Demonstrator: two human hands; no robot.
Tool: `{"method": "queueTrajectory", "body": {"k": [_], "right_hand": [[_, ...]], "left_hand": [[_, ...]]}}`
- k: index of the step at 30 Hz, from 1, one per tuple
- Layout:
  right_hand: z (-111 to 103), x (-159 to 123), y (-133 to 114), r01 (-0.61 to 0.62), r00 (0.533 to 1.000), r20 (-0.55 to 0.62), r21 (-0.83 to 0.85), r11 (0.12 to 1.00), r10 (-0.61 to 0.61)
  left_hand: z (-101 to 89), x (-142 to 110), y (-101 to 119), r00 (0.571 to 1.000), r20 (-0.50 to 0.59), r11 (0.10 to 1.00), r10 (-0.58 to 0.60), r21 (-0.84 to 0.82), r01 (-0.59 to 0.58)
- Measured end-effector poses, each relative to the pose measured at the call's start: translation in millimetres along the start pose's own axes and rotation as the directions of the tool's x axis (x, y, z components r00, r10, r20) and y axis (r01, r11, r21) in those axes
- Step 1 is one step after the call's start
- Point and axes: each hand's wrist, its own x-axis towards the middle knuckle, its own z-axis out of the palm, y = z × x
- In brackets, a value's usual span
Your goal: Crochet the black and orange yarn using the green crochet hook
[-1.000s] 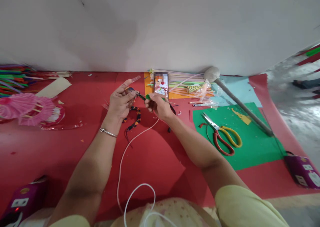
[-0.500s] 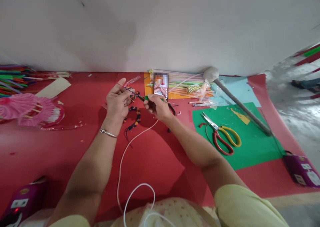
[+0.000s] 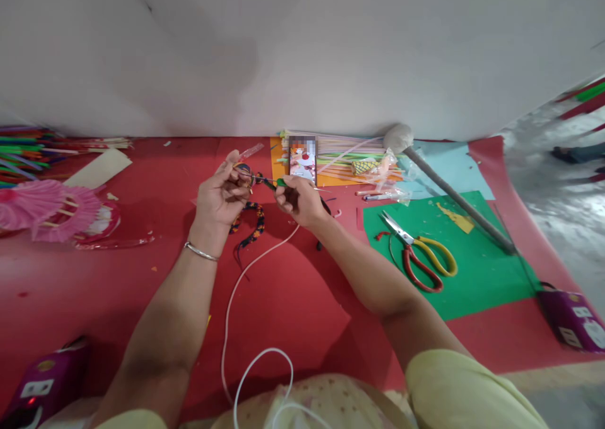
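Observation:
My left hand (image 3: 222, 193), with a bangle at the wrist, pinches a dark cord bundle (image 3: 244, 172) with orange flecks, held above the table. My right hand (image 3: 300, 197) is closed around a small green item (image 3: 281, 182); most of it is hidden by the fingers, so its kind is unclear. Thin dark strands stretch between the two hands. Below them a black-and-orange braided cord (image 3: 259, 224) lies curved on the red table cover (image 3: 283, 303). Just beyond my right hand a phone (image 3: 302, 158) shows a picture of hands.
Scissors (image 3: 410, 249) lie on green paper (image 3: 454, 303) at the right. Behind are bundled pale sticks (image 3: 350, 145) and a grey-handled mallet-like tool (image 3: 458, 196). Pink paper fans (image 3: 66, 208) lie left. A white cable (image 3: 227, 328) crosses the front; purple boxes (image 3: 51, 372) flank me.
My left hand has turned and its fingers have closed in around the cord bundle, which now sits at the fingertips. My right hand has barely moved.

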Motion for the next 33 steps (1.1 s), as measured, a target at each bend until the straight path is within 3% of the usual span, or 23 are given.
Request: {"method": "queueTrajectory", "body": {"k": [4, 9, 12, 14, 16, 18, 19, 21, 22, 24, 26, 29, 32, 33], "right_hand": [[-2, 2, 0, 0.008, 1.0, -0.018, 0.029, 1.0, -0.008], [-4, 5, 6, 0.052, 0.999, -0.006, -0.038, 0.998, -0.052], [-2, 1, 10, 0.137, 0.99, 0.008, -0.189, 0.972, -0.139], [-2, -4, 6, 0.236, 0.971, 0.113, -0.371, 0.898, -0.209], [-8, -6, -4, 0.401, 0.915, 0.294, -0.574, 0.714, -0.278], [-21, -2, -16, 0.554, 0.826, 0.429, -0.736, 0.388, -0.365], [-30, 2, -21, 0.54, 0.799, 0.412, -0.812, 0.221, -0.439], [-48, 13, -28, 0.34, 0.778, 0.308, -0.939, -0.044, -0.548], [-56, 18, -29, 0.221, 0.775, 0.257, -0.966, -0.134, -0.578], [-68, 27, -28, 0.083, 0.789, 0.225, -0.961, -0.263, -0.572], [-73, 31, -25, 0.04, 0.813, 0.236, -0.935, -0.353, -0.532], [-71, 29, -27, 0.033, 0.78, 0.246, -0.935, -0.354, -0.576], [-63, 21, -37, 0.142, 0.695, 0.197, -0.98, -0.137, -0.692], [-60, 18, -40, 0.228, 0.704, 0.184, -0.973, -0.026, -0.686]], "left_hand": [[3.3, -5, 2, 0.997, 0.075, 0.998, -0.017, 0.064, 0.012], [8.7, -10, -7, 0.981, 0.194, 0.98, 0.02, 0.19, -0.057], [9.9, -10, -14, 0.982, 0.183, 0.965, 0.053, 0.243, -0.098], [9.1, -9, -15, 0.987, 0.134, 0.959, 0.092, 0.256, -0.124], [7.5, -8, -14, 0.99, 0.102, 0.964, 0.093, 0.239, -0.115], [5.9, -7, -11, 0.993, 0.093, 0.976, 0.067, 0.2, -0.084], [5.3, -7, -10, 0.994, 0.093, 0.982, 0.057, 0.177, -0.073], [4.7, -7, -9, 0.994, 0.1, 0.989, 0.038, 0.141, -0.052], [4.7, -7, -9, 0.994, 0.107, 0.99, 0.026, 0.133, -0.04], [4.8, -7, -11, 0.993, 0.122, 0.99, 0.0, 0.143, -0.017], [4.9, -8, -13, 0.991, 0.13, 0.986, -0.015, 0.168, -0.007], [4.4, -7, -14, 0.991, 0.133, 0.983, -0.009, 0.181, -0.015], [3.7, -6, -13, 0.993, 0.116, 0.985, 0.016, 0.169, -0.035], [3.6, -5, -13, 0.994, 0.11, 0.985, 0.024, 0.165, -0.042]]}}
